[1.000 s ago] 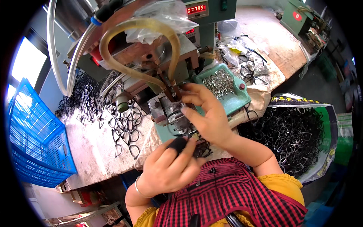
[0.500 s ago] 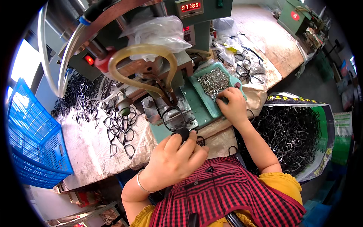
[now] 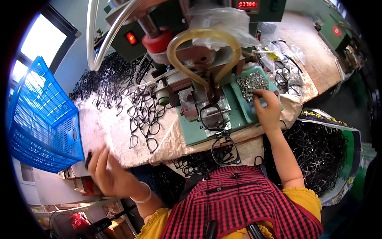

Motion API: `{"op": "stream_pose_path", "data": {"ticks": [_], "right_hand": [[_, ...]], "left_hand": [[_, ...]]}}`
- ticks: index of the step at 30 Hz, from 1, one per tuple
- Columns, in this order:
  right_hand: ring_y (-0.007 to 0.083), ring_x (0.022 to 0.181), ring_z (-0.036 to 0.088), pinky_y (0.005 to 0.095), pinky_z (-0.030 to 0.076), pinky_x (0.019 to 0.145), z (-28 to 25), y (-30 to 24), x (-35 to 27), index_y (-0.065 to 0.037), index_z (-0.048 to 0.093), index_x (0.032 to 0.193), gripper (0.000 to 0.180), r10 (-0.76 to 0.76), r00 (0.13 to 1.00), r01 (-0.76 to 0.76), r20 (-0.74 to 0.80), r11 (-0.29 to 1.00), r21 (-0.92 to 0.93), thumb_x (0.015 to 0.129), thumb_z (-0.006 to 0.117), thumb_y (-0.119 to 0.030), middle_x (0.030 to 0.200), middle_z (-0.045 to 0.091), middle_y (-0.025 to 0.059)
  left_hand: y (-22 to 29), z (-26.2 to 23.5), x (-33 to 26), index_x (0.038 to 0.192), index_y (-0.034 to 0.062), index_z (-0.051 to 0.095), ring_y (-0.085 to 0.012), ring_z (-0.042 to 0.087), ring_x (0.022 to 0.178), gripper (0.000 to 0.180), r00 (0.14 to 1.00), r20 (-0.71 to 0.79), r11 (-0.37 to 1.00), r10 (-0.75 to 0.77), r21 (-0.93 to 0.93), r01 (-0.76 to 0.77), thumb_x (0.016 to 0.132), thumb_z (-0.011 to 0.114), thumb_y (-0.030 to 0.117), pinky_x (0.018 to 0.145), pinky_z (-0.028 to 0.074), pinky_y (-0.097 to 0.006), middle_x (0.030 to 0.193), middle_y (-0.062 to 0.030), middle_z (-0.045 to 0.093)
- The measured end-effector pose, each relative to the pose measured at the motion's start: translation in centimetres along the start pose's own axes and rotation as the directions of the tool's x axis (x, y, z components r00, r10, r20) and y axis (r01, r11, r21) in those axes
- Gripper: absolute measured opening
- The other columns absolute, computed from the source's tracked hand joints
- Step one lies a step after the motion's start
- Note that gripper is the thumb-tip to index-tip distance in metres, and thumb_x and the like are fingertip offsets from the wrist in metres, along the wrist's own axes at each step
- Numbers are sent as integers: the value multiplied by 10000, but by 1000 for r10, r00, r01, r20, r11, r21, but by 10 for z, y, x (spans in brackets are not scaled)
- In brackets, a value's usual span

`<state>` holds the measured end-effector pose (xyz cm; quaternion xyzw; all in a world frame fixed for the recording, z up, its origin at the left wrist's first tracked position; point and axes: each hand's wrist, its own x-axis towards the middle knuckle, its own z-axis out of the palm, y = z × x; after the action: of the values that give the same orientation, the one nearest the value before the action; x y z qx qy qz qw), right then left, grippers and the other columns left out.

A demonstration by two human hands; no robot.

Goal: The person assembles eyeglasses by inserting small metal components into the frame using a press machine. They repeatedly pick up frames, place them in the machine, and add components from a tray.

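A black eyeglass frame [image 3: 225,149] sits at the press, one rim under the press head [image 3: 213,93] and the other hanging over the front edge of the green base [image 3: 195,134]. Neither hand touches it. My left hand [image 3: 109,175] is off to the left, near the blue basket, smeared by motion. Something small and black shows at its fingertips; whether it is held or worn I cannot tell. My right hand [image 3: 270,109] reaches into the green tray [image 3: 243,104], thumb and forefinger curled together beside the small metal parts [image 3: 252,84]. What they pinch is too small to make out.
A blue plastic basket [image 3: 59,127] stands at the left. Many black eyeglass frames [image 3: 145,125] lie on the covered bench behind it. At the right, a big sack [image 3: 350,159] holds more frames. A yellowish hose [image 3: 175,46] loops over the press, near a plastic bag [image 3: 223,26].
My left hand has let go of the eyeglass frame and swung left toward the basket. My right hand stays at the tray. The view has shifted left.
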<state>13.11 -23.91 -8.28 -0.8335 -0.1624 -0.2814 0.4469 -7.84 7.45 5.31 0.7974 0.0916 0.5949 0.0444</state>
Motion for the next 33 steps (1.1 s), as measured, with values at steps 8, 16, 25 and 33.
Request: {"op": "stream_pose_path", "data": {"ticks": [8,16,25,33], "right_hand": [[304,897,668,389,517,811,12,0,-6,-47,747,920,120,117,992,-121,36,987,106,800,748,-56,910,720,113],[282,859,665,369,511,789,-52,9,-30,-31,742,899,147,160,984,-164,-73,985,-46,759,748,12,864,700,110],[219,906,685,328,521,838,22,-93,24,-23,691,1051,270,44,985,-128,167,834,537,786,732,0,944,710,92],[121,944,653,271,506,862,36,-96,12,23,574,1238,435,168,946,-320,278,631,707,829,719,1,1028,679,62]], "left_hand": [[-103,144,-111,785,134,805,-300,543,971,150,727,679,933,-106,321,-163,644,842,166,855,428,-408,922,-72,608],[-122,115,-89,898,72,644,-44,427,491,96,47,940,28,-337,-40,999,932,706,137,461,282,-193,611,72,492],[-70,129,-101,1031,97,579,-129,616,633,141,342,824,-13,-452,-390,921,1030,608,235,560,483,-249,769,-37,615],[-25,107,-72,1064,-17,609,-173,673,823,82,665,618,250,-420,-625,739,1018,571,39,758,561,-302,960,-102,680]]}}
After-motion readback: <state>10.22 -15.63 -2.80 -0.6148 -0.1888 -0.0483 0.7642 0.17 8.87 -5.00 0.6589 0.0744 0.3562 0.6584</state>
